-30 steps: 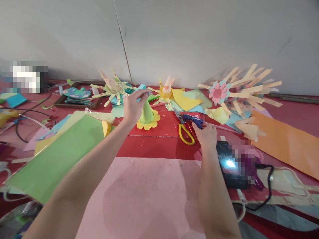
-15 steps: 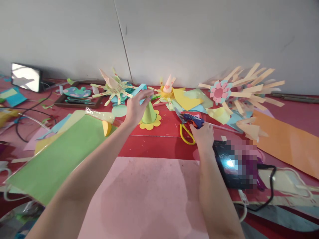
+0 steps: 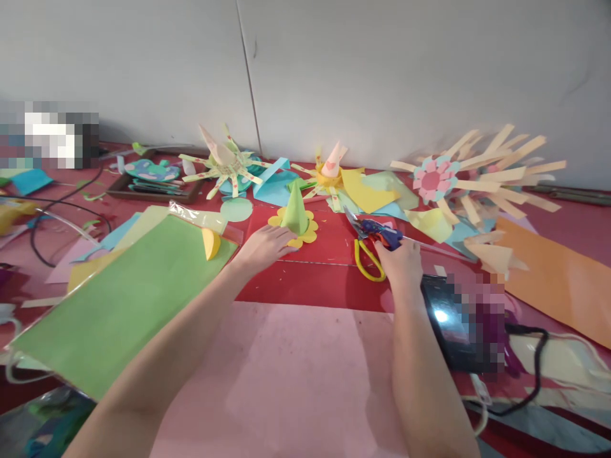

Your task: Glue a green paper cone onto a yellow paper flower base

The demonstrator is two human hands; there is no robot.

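Note:
My left hand (image 3: 264,246) lies flat on the red surface with its fingers stretched out. Its fingertips touch the edge of a yellow paper flower (image 3: 305,234) that carries an upright green paper cone (image 3: 294,210). Behind the cone lies a light blue paper strip (image 3: 273,186). My right hand (image 3: 403,263) is closed around a blue glue gun (image 3: 383,234) resting on the surface. Scissors with yellow handles (image 3: 366,262) lie just left of it.
A green sheet (image 3: 114,305) lies at the left and a pink sheet (image 3: 286,381) in front. A dark device (image 3: 446,321) with a cable sits by my right wrist. An orange sheet (image 3: 554,277) and paper sunburst flowers (image 3: 432,179) line the wall.
My left hand let go of the blue strip above the cone and dropped to the surface beside the yellow flower. My right hand stayed on the glue gun.

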